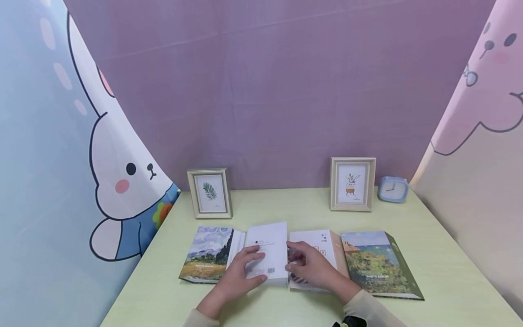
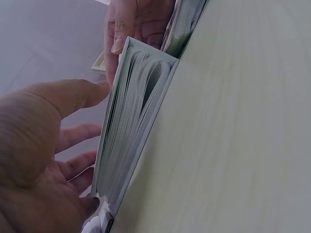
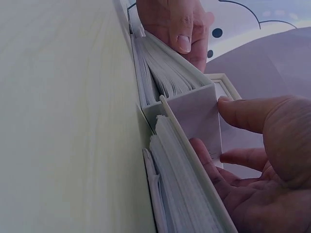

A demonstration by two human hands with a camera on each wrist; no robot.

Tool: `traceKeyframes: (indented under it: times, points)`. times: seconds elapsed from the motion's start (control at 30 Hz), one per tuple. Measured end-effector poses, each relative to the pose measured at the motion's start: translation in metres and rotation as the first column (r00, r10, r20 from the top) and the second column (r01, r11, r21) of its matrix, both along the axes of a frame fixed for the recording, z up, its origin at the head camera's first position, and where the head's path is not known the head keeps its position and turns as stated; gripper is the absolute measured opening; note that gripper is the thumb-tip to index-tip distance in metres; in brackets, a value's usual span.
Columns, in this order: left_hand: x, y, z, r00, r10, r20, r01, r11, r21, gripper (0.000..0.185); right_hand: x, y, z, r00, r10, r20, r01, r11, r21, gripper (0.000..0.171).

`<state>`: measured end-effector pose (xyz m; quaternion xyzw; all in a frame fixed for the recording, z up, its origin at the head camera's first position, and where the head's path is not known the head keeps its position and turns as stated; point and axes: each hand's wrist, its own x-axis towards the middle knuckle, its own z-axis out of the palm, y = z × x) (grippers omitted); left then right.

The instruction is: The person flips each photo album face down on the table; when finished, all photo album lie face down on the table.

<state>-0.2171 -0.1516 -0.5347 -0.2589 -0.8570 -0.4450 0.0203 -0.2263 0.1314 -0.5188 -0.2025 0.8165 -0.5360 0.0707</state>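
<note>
**A:** What did you have nearest you?

**B:** My left hand (image 1: 241, 272) lay flat with straight fingers on the white book (image 1: 267, 252), thumb at its near edge, not clenched. My right hand (image 1: 312, 268) rested on the second white book (image 1: 323, 245) just beside it, fingers loosely bent against the first book's right edge; I couldn't tell if it truly gripped.

**A:** Which step?

**B:** I judged I was squaring the white book into the row. The next move called for a gentle sideways press, both hands steadying it.

**A:** How did it lie?

**B:** Flat on the green table (image 1: 449, 272), long axis running away from me, barcode end nearest. Painted albums (image 1: 206, 254) flanked the row; behind stood two frames (image 1: 209, 193) and a clock (image 1: 392, 189)
</note>
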Motion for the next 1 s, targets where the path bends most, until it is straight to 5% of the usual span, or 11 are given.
traceKeyframes:
  times: [0.47, 0.67, 0.87, 1.0]
  points:
    - [0.000, 0.000, 0.002, 1.000, 0.005, 0.014, -0.005, 1.000, 0.009, 0.056, 0.001, 0.000, 0.002, 1.000, 0.001, 0.027, -0.002, 1.000, 0.025, 0.074]
    - [0.000, -0.003, 0.008, 0.999, -0.008, 0.038, 0.005, 0.997, 0.079, 0.055, -0.001, -0.002, 0.009, 0.999, -0.040, 0.010, 0.040, 0.998, 0.054, 0.070]
    - [-0.001, -0.014, 0.014, 0.998, 0.047, -0.045, -0.045, 0.997, 0.059, 0.053, -0.003, -0.008, 0.024, 0.993, -0.102, -0.052, 0.107, 0.990, 0.097, 0.065]
    - [-0.003, -0.027, 0.019, 0.994, 0.107, -0.019, -0.106, 0.991, 0.079, 0.053, -0.004, -0.015, 0.035, 0.988, -0.106, -0.110, 0.122, 0.981, 0.151, 0.064]
